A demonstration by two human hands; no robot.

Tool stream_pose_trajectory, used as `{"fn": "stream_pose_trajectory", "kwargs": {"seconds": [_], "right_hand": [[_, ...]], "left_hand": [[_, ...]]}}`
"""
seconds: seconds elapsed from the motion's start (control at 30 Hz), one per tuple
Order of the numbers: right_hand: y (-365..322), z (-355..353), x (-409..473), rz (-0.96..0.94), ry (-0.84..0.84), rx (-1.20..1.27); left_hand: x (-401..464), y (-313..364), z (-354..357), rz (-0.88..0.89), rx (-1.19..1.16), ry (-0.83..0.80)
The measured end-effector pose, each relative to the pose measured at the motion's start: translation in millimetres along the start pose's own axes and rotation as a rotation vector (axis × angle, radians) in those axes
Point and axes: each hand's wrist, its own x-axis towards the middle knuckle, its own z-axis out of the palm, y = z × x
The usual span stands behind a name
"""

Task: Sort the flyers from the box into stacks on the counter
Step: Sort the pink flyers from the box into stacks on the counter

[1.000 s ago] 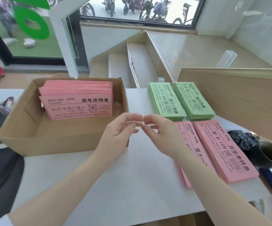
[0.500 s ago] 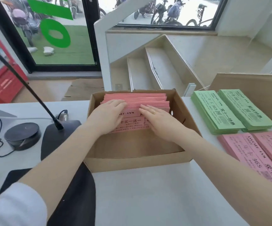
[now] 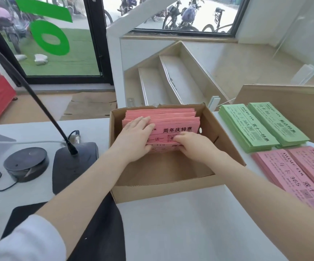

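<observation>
Open cardboard box (image 3: 171,187) on the counter (image 3: 190,232), and a stack of pink flyers (image 3: 178,119) leans against its far wall, long edges running left to right, print facing the camera. Left hand (image 3: 133,140) lies on the stack's left half, fingers (image 3: 143,122) fairly straight and together, thumb tucked under the front sheets. Right hand (image 3: 193,146) curls at the lower edge, fingertips pinching the front flyers. Right of those fingers, outside the box, green stacks (image 3: 261,125) and pink stacks (image 3: 299,174) lie flat, long axes slanting away.
</observation>
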Motion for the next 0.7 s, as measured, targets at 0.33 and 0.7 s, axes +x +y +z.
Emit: {"fn": "stream_pose_trajectory", "kwargs": {"seconds": [0.33,0.7], "right_hand": [[2.9,-33.6,-48.8,0.012,0.381,-0.116],[42.3,-64.0,-211.0,0.067,0.133,0.032]], "left_hand": [[-17.6,31.0,-19.0,0.213,0.115,0.313],[-82.3,172.5,-33.0,0.338,0.125,0.179]]}}
